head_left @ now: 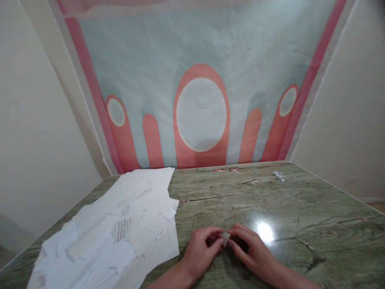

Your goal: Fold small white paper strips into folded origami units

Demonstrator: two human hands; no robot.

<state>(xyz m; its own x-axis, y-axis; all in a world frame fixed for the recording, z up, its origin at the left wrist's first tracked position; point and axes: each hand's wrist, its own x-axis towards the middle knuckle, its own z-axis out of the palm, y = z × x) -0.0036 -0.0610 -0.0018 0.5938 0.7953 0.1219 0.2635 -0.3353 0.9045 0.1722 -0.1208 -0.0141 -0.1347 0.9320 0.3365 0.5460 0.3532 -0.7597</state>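
A small, pale, pointed piece of folded paper (225,237) is pinched between my two hands, low in the head view and just above the table. My left hand (202,248) grips its left side between thumb and fingers. On its right side the thumb and fingers of my right hand (252,249) are closed on it. The fingers cover part of the piece, so its full shape is hidden.
Left of my hands, a wide heap of white paper sheets (99,241), some printed, covers the wood-patterned table (210,208). Small greyish scraps (279,176) lie near the far right corner. Behind the table hangs a printed cloth (204,44) in red and grey-green.
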